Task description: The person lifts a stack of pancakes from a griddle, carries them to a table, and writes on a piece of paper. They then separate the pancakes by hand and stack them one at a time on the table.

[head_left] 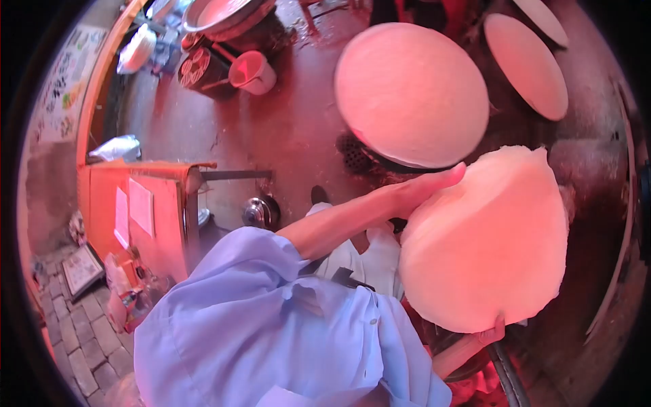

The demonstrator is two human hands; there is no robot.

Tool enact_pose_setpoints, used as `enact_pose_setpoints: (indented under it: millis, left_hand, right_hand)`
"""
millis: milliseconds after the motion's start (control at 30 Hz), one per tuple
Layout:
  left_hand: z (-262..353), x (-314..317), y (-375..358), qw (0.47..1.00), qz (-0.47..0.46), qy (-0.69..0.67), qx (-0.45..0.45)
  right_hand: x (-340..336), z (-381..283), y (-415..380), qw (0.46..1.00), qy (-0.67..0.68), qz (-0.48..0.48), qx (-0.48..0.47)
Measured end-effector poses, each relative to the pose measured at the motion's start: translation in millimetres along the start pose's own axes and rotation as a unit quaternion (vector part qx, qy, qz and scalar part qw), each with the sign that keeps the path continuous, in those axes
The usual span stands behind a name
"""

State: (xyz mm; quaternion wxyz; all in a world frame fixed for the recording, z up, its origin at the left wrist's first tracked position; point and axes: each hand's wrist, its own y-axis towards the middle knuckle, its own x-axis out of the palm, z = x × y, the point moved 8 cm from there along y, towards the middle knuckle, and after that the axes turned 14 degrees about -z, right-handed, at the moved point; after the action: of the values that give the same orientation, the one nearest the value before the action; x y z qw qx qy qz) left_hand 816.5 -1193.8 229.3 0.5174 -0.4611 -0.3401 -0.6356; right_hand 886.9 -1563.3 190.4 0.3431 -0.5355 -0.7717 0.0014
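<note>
A large, thin, pale round sheet [485,237], which looks like dough, hangs between my two hands, with a slightly uneven edge and a fold along its upper part. My left hand [434,186] is at its upper left edge, some fingers hidden by the sheet. At the bottom edge, my right hand [491,331] grips it with the thumb on top and the other fingers hidden beneath. Just above the sheet is a big round pale disc [412,95] on a dark base. Two more discs [525,66] [544,20] stand at the upper right.
An orange-covered table [102,197] with papers is at the left. A large basin [227,17], a white bucket [252,72] and a dark round container [196,68] are at the upper left. A shiny metal pot [261,212] sits near my left arm.
</note>
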Motion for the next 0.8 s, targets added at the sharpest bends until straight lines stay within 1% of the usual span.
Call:
enact_pose_setpoints:
  millis: [67,100,200,233,267,300,333,367,400,433,467,500,567,600,700,767,800]
  left_hand:
    - [21.9,-8.4,-62.3,0.999,0.025,0.008,0.033]
    - [36.7,-15.7,-92.7,0.997,0.006,0.004,0.078]
    - [81.3,-33.0,-198.8,0.984,0.063,-0.046,0.161]
    - [99.4,-34.6,-228.3,0.972,-0.034,-0.084,0.217]
    - [113.1,-45.1,-261.7,0.947,-0.129,-0.117,0.269]
    - [127.1,-45.6,-297.3,0.912,-0.223,-0.144,0.314]
    - [140.9,-56.5,-329.9,0.916,-0.161,-0.129,0.344]
    - [154.2,-65.6,-364.7,0.915,-0.099,-0.115,0.373]
    - [162.4,-75.5,-399.5,0.909,-0.036,-0.106,0.401]
    - [170.8,-83.5,-432.4,0.896,-0.006,-0.090,0.436]
    - [182.0,-94.0,-463.0,0.880,0.021,-0.071,0.469]
    - [193.6,-101.7,-491.5,0.862,0.048,-0.052,0.502]
    - [204.4,-118.1,-541.5,0.829,0.127,-0.072,0.540]
    - [209.5,-126.4,-565.6,0.810,0.166,-0.083,0.557]
    - [229.3,-140.6,-626.5,0.761,0.193,-0.100,0.611]
    - [246.3,-145.7,-663.1,0.738,0.190,-0.045,0.646]
    - [252.7,-154.4,-680.4,0.719,0.229,-0.040,0.655]
  right_hand:
    - [45.3,13.5,2.1,0.992,-0.035,-0.111,0.043]
    - [68.2,22.1,0.5,0.983,-0.051,-0.164,0.064]
    - [177.9,55.8,11.6,0.957,-0.013,-0.286,0.049]
    - [214.8,74.8,17.6,0.963,-0.045,-0.257,0.060]
    - [257.5,95.1,16.1,0.968,-0.075,-0.227,0.073]
    - [297.4,113.3,13.2,0.972,-0.104,-0.196,0.082]
    - [330.4,130.8,19.5,0.973,-0.132,-0.166,0.087]
    - [364.4,155.7,34.5,0.953,-0.138,-0.238,0.130]
    - [394.1,182.1,44.0,0.937,-0.144,-0.276,0.156]
    - [423.5,208.2,52.9,0.920,-0.151,-0.314,0.181]
    - [455.1,233.0,61.0,0.914,-0.157,-0.325,0.185]
    - [481.1,258.9,68.6,0.887,-0.171,-0.367,0.223]
    - [557.5,298.2,58.7,0.871,-0.195,-0.382,0.240]
    - [607.4,314.6,41.5,0.884,-0.204,-0.359,0.220]
    - [675.1,390.6,58.2,0.801,-0.214,-0.466,0.310]
    - [725.4,435.1,63.2,0.763,-0.218,-0.498,0.350]
    - [754.0,459.9,65.3,0.743,-0.220,-0.515,0.368]
